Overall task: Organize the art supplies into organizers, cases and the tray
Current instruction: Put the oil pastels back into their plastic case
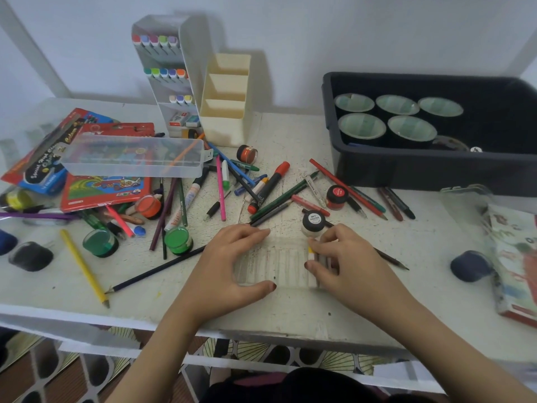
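Left hand (229, 269) grips clear ridged case (279, 266), steadying it — right hand (351, 271) pinches yellow crayon (311, 252), probably for slotting.

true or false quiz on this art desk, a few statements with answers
1. The black tray holds five cups. True.
2. The cream organizer is packed with pencils. False: the compartments that show look empty.
3. The left hand grips the clear ridged case. True.
4. The right hand holds a green paint pot. False: its fingers pinch a small yellow-tipped stick at the case's edge.
5. The yellow pencil stands in an organizer. False: it lies flat on the table, front left.
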